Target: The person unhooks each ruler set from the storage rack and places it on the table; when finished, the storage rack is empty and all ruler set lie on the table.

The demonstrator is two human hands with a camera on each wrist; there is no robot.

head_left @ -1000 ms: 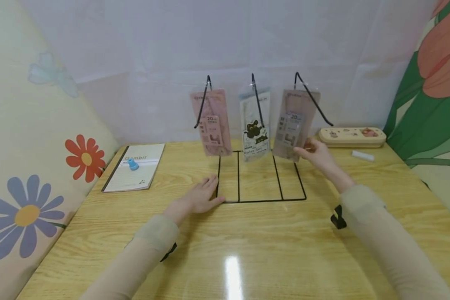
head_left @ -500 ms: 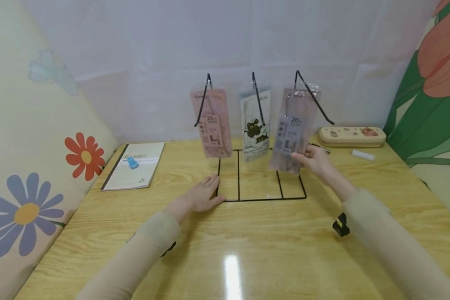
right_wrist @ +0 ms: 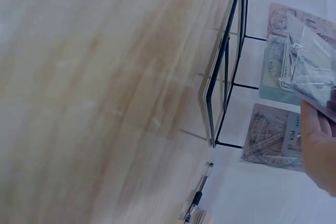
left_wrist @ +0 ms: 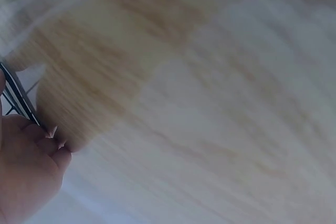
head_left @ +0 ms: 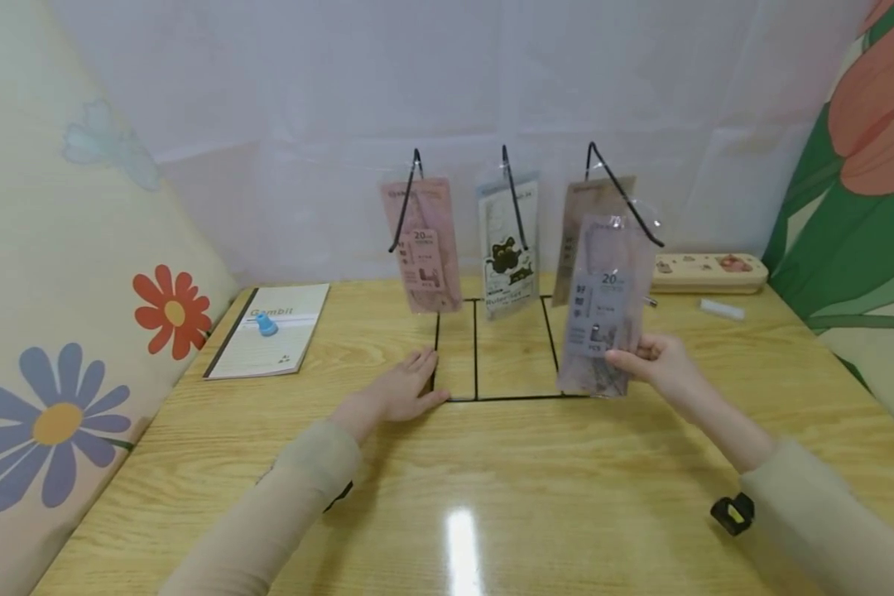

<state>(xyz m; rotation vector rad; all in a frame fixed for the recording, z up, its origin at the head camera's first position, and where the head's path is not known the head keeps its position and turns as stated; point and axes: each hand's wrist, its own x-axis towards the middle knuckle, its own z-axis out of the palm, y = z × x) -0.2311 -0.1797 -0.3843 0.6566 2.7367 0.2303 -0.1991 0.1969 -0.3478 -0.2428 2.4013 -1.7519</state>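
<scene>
My right hand pinches the lower right edge of a purple ruler set packet, thumb in front. The packet's clear top flap overlaps the outer end of the rack's right hook in the head view. Behind it a brownish ruler packet hangs on that hook, partly hidden. My left hand, fingers extended, rests at the left side of the black wire rack's base. A pink ruler packet hangs from the left hook, and a white one with black cats from the middle hook.
On the left lies a notebook with a small blue piece on it. A cream pencil case and a white stick-shaped object lie at the back right. A pen lies beside the rack.
My right hand has drawn the purple packet forward and down along the right hook, uncovering the brownish packet behind. The left hand stays on the rack's base.
</scene>
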